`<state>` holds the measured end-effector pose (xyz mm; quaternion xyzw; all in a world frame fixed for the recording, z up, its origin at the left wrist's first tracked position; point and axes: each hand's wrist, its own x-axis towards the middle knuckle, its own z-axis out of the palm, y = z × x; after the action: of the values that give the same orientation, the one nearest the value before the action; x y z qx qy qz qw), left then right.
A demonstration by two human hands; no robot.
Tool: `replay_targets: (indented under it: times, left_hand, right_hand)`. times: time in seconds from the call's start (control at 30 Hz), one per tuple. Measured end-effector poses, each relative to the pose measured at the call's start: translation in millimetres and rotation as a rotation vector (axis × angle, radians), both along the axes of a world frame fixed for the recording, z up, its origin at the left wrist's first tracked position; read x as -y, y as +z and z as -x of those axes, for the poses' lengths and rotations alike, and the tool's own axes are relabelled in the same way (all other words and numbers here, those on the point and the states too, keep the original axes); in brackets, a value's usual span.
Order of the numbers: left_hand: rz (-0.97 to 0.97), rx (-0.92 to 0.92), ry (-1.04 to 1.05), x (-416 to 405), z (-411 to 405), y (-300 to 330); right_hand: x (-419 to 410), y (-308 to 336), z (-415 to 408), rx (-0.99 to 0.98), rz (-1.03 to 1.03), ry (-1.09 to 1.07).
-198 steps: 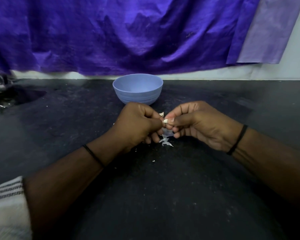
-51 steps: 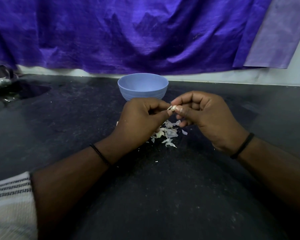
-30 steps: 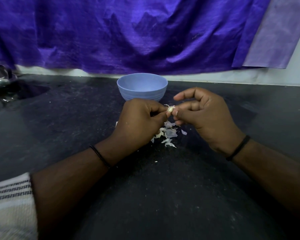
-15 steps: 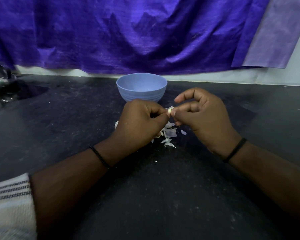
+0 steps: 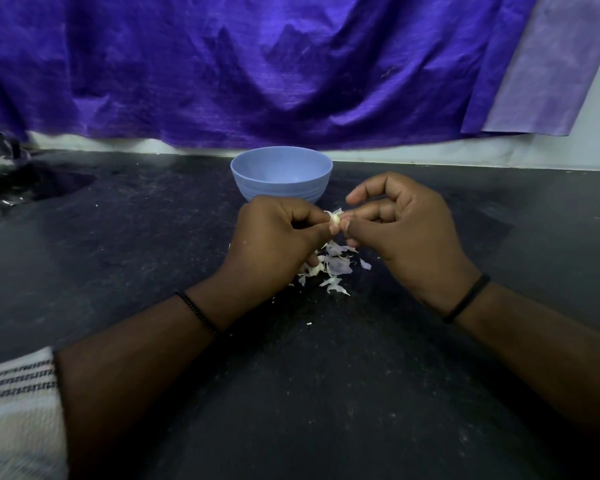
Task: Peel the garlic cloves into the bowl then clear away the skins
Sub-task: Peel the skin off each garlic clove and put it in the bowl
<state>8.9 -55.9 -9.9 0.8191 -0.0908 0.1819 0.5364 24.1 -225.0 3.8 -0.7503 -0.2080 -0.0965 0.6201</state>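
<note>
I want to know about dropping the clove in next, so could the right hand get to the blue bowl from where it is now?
Probably yes. The right hand sits just in front and to the right of the blue bowl, with nothing between them, though it and the left hand both pinch the garlic clove.
</note>
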Motion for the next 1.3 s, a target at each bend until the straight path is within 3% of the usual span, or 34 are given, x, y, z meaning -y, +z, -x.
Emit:
replay_targets:
  times: [0.2,0.4,0.77,1.03,1.3]
  left_hand:
    - [-0.054,0.025,-0.017,1.6,0.9,-0.8]
    - [-0.028,0.013,-0.005,0.8,-1.6,-1.4]
    - [-0.021,-0.017,-0.030,1.4,-0.3,-1.2]
    - [0.088,-0.064,-0.059,3.6,0.2,0.7]
    - [0.137,-0.079,-0.072,3.5,-1.1,-1.3]
  right_hand:
    - [-1.7,-0.8,-1.5,0.087,0.075,-0.057]
    - [0.1,1.6,0.3,0.022,0.029,0.009]
    - [-5.4,-2.6,-0.8,0.085,0.045,-0.066]
    - [-1.5,-0.7,-2.6,-0.074,-0.040,0.004]
    - [0.2,-3.7,-5.5,-0.093,-0.012,-0.038]
